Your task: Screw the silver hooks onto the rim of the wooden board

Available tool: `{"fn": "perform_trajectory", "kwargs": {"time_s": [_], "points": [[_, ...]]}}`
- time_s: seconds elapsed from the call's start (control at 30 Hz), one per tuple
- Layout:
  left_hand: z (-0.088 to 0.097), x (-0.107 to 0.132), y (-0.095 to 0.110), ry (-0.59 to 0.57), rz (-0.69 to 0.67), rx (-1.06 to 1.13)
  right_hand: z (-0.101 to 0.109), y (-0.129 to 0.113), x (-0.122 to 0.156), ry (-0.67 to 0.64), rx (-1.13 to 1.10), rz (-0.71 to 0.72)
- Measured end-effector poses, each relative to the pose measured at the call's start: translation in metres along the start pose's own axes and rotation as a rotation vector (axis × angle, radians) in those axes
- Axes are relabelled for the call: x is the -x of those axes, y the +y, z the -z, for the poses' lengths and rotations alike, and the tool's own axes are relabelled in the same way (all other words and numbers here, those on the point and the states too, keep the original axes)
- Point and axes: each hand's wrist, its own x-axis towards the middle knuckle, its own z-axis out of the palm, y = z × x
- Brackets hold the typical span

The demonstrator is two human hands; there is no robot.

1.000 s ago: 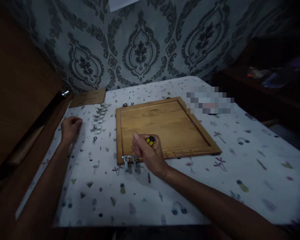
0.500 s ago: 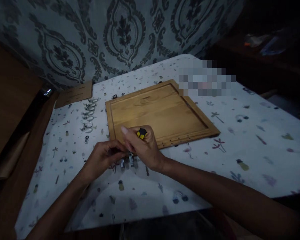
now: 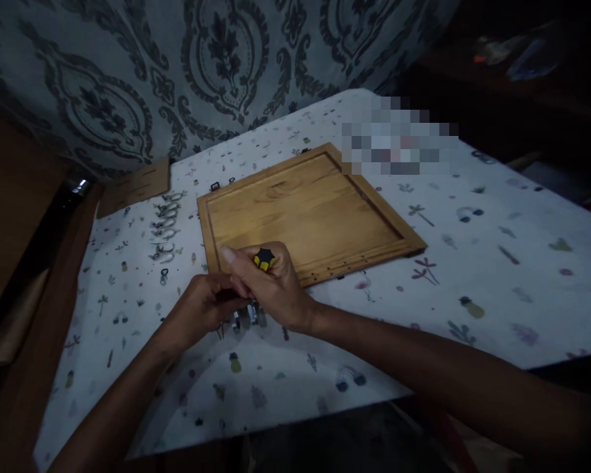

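A shallow wooden tray-like panel (image 3: 315, 210) lies on a table covered with a patterned white cloth (image 3: 473, 276). My right hand (image 3: 270, 282) is closed around a screwdriver with a black and yellow handle (image 3: 264, 259), held upright at the panel's near left corner. My left hand (image 3: 201, 309) is pinched against small metal hooks (image 3: 249, 318) fixed at that corner, touching my right hand. What the left fingers grip is partly hidden.
A row of several loose metal hooks (image 3: 165, 226) lies left of the panel, and a small brown cardboard piece (image 3: 134, 187) sits at the back left. A patterned wall (image 3: 177, 72) rises behind. A wooden furniture edge (image 3: 34, 263) borders the left side.
My left hand left the cloth beside the loose hooks and came to the panel's near corner, meeting my right hand. The view shifted down and left.
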Motion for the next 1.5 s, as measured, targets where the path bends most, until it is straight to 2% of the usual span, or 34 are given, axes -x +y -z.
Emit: {"fn": "perform_trajectory", "kwargs": {"time_s": [0.27, 0.57, 0.9, 1.33, 1.5], "points": [[0.0006, -0.0006, -0.0017, -0.003, -0.028, -0.087, 0.0001, 0.0012, 0.0013, -0.012, -0.006, 0.005], [-0.0016, 0.0015, 0.0041, 0.01, -0.012, -0.064, 0.0, -0.0002, 0.0008, -0.013, -0.051, -0.004], [-0.0021, 0.0016, 0.0012, 0.008, 0.026, -0.07, -0.0008, 0.0017, -0.0005, -0.003, -0.076, 0.033], [-0.0046, 0.003, -0.0011, 0.016, -0.063, -0.123, 0.0001, 0.0022, 0.0001, -0.026, -0.071, 0.047], [0.0038, 0.0044, 0.0059, -0.018, -0.059, -0.201, -0.0003, 0.003, -0.0001, -0.021, -0.072, 0.051]]}}
